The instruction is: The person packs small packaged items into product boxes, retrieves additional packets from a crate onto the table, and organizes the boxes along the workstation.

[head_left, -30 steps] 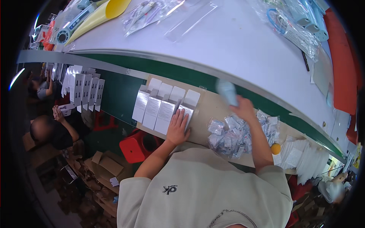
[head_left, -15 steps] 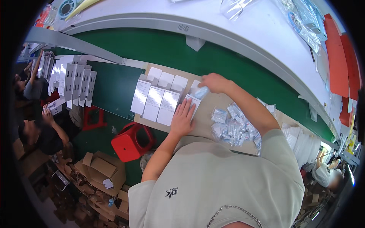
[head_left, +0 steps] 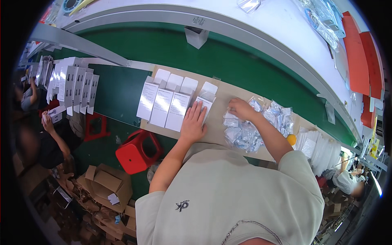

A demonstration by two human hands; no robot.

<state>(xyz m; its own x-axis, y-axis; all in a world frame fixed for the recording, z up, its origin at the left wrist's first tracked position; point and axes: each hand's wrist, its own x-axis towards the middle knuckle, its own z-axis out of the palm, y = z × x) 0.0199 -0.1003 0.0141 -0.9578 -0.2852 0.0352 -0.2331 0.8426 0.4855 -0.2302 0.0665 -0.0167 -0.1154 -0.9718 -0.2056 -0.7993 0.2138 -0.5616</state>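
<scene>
Several white boxes (head_left: pixel 161 107) stand in a slanting row on the tan board (head_left: pixel 217 112), their end flaps raised at the far side. My left hand (head_left: pixel 193 123) lies with fingers stretched out on the rightmost white box (head_left: pixel 208 103), whose flap is up. At the far left edge of a pile of clear plastic packets (head_left: pixel 245 136) with pale blue and white contents is my right hand (head_left: pixel 241 109). Its fingers are bent down against the packets, and what sits between the fingertips is hidden.
More white boxes (head_left: pixel 77 87) stand at the left end of the dark green table. White sleeves or pouches (head_left: pixel 316 147) are stacked to the right, near a small orange round thing (head_left: pixel 291 139). A raised shelf (head_left: pixel 228 36) crosses the far side. A red stool (head_left: pixel 136 153) stands below; people work nearby.
My right hand has left the rightmost box, where it held a pale blue packet at the opening, and moved right to the packet pile. My left hand stays on that box.
</scene>
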